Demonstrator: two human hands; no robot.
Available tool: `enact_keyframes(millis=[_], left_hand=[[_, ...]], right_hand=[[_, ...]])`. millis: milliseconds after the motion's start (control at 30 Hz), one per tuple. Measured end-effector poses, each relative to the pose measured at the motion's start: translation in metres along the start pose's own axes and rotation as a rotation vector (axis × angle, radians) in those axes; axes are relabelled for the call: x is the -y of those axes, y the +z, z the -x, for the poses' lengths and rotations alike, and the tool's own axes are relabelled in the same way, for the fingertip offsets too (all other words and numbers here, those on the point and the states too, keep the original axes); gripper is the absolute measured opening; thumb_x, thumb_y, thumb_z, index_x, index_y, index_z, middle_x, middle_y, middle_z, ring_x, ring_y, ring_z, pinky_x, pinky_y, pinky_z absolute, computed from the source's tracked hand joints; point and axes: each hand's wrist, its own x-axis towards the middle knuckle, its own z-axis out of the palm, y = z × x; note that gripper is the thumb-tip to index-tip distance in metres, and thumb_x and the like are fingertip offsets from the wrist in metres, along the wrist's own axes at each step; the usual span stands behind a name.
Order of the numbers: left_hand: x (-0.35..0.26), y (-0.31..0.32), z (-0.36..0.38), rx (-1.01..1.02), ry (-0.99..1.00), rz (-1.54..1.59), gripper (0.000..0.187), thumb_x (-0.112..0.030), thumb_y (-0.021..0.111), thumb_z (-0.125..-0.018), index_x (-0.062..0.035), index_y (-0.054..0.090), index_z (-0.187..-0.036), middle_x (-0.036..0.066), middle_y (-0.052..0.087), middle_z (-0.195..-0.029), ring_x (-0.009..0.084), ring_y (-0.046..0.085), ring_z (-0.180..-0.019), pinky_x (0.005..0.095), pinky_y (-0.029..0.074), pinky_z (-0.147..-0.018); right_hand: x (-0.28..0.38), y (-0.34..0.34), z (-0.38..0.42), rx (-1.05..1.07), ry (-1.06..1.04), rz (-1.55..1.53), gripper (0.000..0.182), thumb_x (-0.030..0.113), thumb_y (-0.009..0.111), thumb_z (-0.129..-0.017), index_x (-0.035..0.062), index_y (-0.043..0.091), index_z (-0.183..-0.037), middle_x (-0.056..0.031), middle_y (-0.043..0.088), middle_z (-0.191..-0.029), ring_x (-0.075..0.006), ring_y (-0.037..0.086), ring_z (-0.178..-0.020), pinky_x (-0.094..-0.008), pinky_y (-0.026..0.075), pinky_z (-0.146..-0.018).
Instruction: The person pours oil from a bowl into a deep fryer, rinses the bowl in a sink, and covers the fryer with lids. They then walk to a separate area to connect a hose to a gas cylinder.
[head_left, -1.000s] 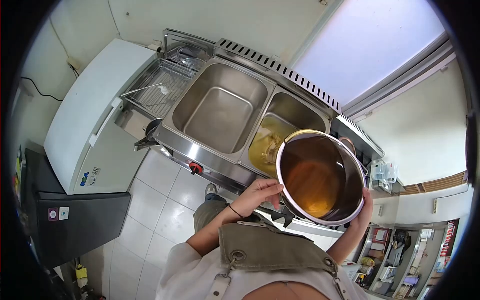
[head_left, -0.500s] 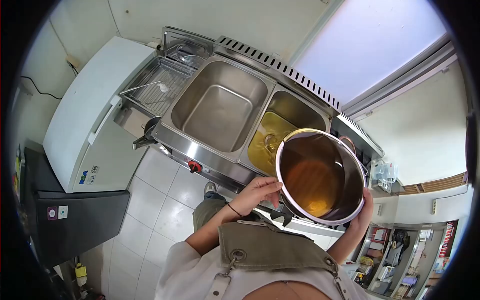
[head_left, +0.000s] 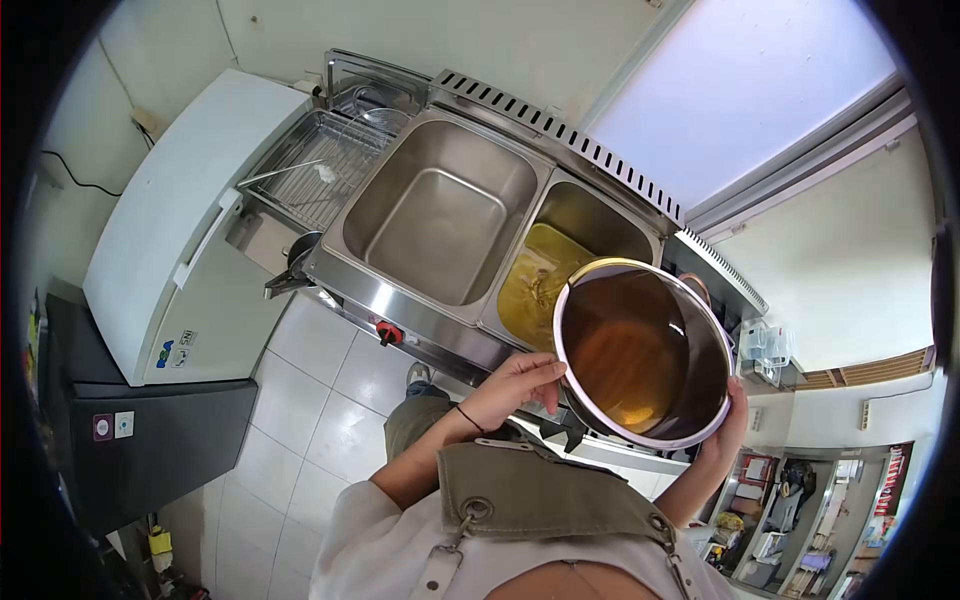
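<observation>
A stainless steel pot [head_left: 708, 385] holding amber, oil-like liquid [head_left: 625, 365] is tilted left over the narrower right basin [head_left: 600, 215] of a metal fryer unit. Yellow liquid [head_left: 525, 300] lies in that basin, rippled beside the pot's lip, where some liquid runs over the rim. My left hand [head_left: 525, 385] grips the pot's near left edge between thumb and fingers. Around the pot's right side wraps my right hand [head_left: 730, 425], its fingers partly hidden behind the wall. The wider left basin [head_left: 445, 215] shows bare metal.
A wire rack [head_left: 325, 170] with tongs-like metal on it adjoins the unit's left end. Beyond stand a white chest freezer [head_left: 180, 200] and a dark cabinet [head_left: 150, 440]. A red knob [head_left: 388, 333] sticks out of the unit's front. Shelves [head_left: 800, 520] with goods are at lower right.
The ripples in the basin's yellow liquid have changed shape and spread. The pot and both hands stay almost in place.
</observation>
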Motion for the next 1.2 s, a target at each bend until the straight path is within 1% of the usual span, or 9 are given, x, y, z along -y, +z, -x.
enact_keyframes(millis=[100, 167, 233, 533, 733, 800, 900, 1100, 1200], left_hand=[[-0.001, 0.001, 0.000, -0.003, 0.000, 0.016, 0.025, -0.024, 0.049, -0.093, -0.0010, 0.058, -0.098, 0.000, 0.055, -0.067, 0.0082, 0.054, -0.057, 0.0218, 0.046, -0.056], [-0.003, 0.002, 0.001, -0.006, 0.001, 0.024, 0.025, -0.024, 0.049, -0.093, -0.0011, 0.058, -0.098, 0.000, 0.055, -0.066, 0.0082, 0.054, -0.057, 0.0219, 0.046, -0.055], [-0.006, 0.004, 0.003, 0.008, -0.023, 0.016, 0.024, -0.029, 0.050, -0.092, -0.0071, 0.057, -0.086, -0.003, 0.054, -0.068, 0.0055, 0.053, -0.060, 0.0196, 0.042, -0.060], [-0.001, -0.001, 0.000, 0.021, -0.022, 0.017, 0.024, -0.030, 0.049, -0.092, -0.0079, 0.055, -0.084, -0.002, 0.053, -0.067, 0.0063, 0.053, -0.059, 0.0193, 0.041, -0.058], [-0.001, -0.003, -0.001, 0.047, -0.017, 0.013, 0.025, -0.030, 0.049, -0.092, -0.0074, 0.056, -0.084, -0.001, 0.054, -0.066, 0.0073, 0.054, -0.058, 0.0198, 0.041, -0.059], [-0.002, -0.003, -0.001, 0.043, -0.017, 0.021, 0.025, -0.030, 0.049, -0.092, -0.0075, 0.056, -0.085, -0.001, 0.054, -0.066, 0.0073, 0.054, -0.058, 0.0198, 0.041, -0.059], [-0.002, -0.003, -0.001, 0.042, -0.020, 0.028, 0.025, -0.031, 0.049, -0.092, -0.0078, 0.056, -0.085, -0.001, 0.054, -0.066, 0.0073, 0.054, -0.058, 0.0199, 0.041, -0.059], [-0.004, -0.002, -0.001, 0.040, -0.019, 0.023, 0.025, -0.031, 0.049, -0.092, -0.0080, 0.055, -0.084, -0.001, 0.054, -0.064, 0.0073, 0.053, -0.057, 0.0201, 0.041, -0.059], [-0.003, -0.003, -0.001, 0.037, -0.021, 0.016, 0.025, -0.031, 0.049, -0.092, -0.0079, 0.055, -0.084, -0.001, 0.054, -0.062, 0.0073, 0.053, -0.057, 0.0200, 0.041, -0.059]], right_hand=[[-0.003, -0.010, -0.006, 0.003, -0.025, 0.009, 0.018, 0.013, 0.057, -0.082, -0.0014, 0.059, -0.094, -0.0080, 0.063, -0.090, -0.0149, 0.061, -0.079, -0.0266, 0.049, -0.072], [-0.001, -0.005, -0.003, -0.003, -0.019, 0.002, 0.018, 0.013, 0.057, -0.082, -0.0012, 0.059, -0.093, -0.0079, 0.063, -0.089, -0.0148, 0.060, -0.078, -0.0265, 0.049, -0.072], [0.000, -0.002, -0.002, -0.008, -0.014, -0.004, 0.017, 0.013, 0.057, -0.082, -0.0010, 0.059, -0.091, -0.0078, 0.063, -0.089, -0.0146, 0.060, -0.078, -0.0263, 0.049, -0.071], [0.001, 0.002, 0.001, -0.017, 0.001, -0.009, 0.021, 0.015, 0.056, -0.083, -0.0016, 0.059, -0.095, -0.0091, 0.063, -0.091, -0.0156, 0.061, -0.080, -0.0275, 0.050, -0.073], [0.000, -0.005, -0.002, -0.009, -0.023, 0.060, 0.024, 0.017, 0.055, -0.083, -0.0024, 0.059, -0.097, -0.0101, 0.063, -0.092, -0.0164, 0.061, -0.079, -0.0275, 0.049, -0.073], [-0.001, -0.017, -0.007, 0.087, 0.024, 0.041, 0.031, 0.022, 0.057, -0.084, -0.0013, 0.057, -0.105, -0.0121, 0.063, -0.102, -0.0209, 0.061, -0.090, -0.0318, 0.047, -0.084], [-0.002, -0.019, -0.008, 0.056, 0.013, 0.047, 0.032, 0.021, 0.057, -0.084, -0.0017, 0.057, -0.106, -0.0123, 0.062, -0.102, -0.0213, 0.060, -0.091, -0.0320, 0.047, -0.084], [-0.001, -0.014, -0.006, 0.060, 0.006, 0.048, 0.030, 0.021, 0.056, -0.085, -0.0009, 0.057, -0.105, -0.0113, 0.063, -0.102, -0.0208, 0.060, -0.091, -0.0318, 0.048, -0.083], [0.003, -0.004, 0.001, 0.037, 0.008, 0.038, 0.029, 0.021, 0.056, -0.084, -0.0003, 0.057, -0.105, -0.0108, 0.063, -0.101, -0.0204, 0.061, -0.090, -0.0316, 0.048, -0.082]])
